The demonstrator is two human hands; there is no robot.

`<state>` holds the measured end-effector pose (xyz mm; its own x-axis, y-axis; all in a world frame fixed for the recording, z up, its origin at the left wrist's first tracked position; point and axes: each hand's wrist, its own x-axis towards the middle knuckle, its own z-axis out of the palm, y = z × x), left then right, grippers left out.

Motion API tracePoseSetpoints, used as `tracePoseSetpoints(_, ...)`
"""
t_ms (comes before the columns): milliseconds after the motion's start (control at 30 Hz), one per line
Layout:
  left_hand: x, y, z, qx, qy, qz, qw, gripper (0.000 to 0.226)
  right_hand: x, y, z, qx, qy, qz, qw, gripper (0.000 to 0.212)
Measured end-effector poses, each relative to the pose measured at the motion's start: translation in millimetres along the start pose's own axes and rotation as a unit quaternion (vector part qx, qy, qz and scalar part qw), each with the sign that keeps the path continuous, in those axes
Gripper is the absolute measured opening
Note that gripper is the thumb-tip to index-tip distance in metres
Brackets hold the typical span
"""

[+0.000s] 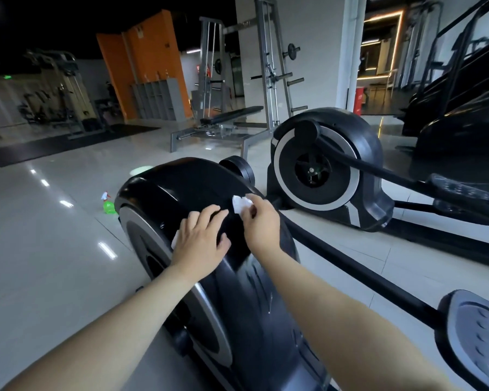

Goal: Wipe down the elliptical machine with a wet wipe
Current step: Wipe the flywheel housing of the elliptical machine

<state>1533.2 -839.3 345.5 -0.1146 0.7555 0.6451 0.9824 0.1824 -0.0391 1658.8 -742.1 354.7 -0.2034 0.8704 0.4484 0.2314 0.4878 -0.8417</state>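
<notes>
The crumpled white wet wipe [241,204] sat mid-frame against the glossy black rounded elliptical housing [187,182], pinched by curled fingers of my right hand [261,221]; my left hand [201,238] lay flat, fingers spread, pressing another white wipe [175,240] onto it; a green plastic spray bottle [108,204] stood centre left.

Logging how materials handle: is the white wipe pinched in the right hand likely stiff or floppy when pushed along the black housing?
Probably floppy: the wipe sits crumpled in the fingers of the right hand. Likely light, since a pinch alone holds it. It may bunch on the glossy housing.
</notes>
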Motion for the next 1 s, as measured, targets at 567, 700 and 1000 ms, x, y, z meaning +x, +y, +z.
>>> tracePoseSetpoints(567, -10.7, -7.1, 17.5, 0.012, 0.038, 0.006, 0.999, 0.051, -72.7, 60.7, -13.9, 0.032, 0.113, 0.157, 0.981, 0.012)
tracePoseSetpoints(700, -14.2, -8.7, 16.8, 0.0, 0.031, 0.005, 0.999, 0.051, -32.6, 19.1, 2.9, -0.004, 0.099, 0.037, 0.994, 0.017)
tracePoseSetpoints(1000, -19.8, 0.8, 18.2, 0.023, 0.044, -0.014, 0.999, 0.053, -22.0, 27.4, 18.0, -0.189, 0.088, 0.023, 0.978, 0.035)
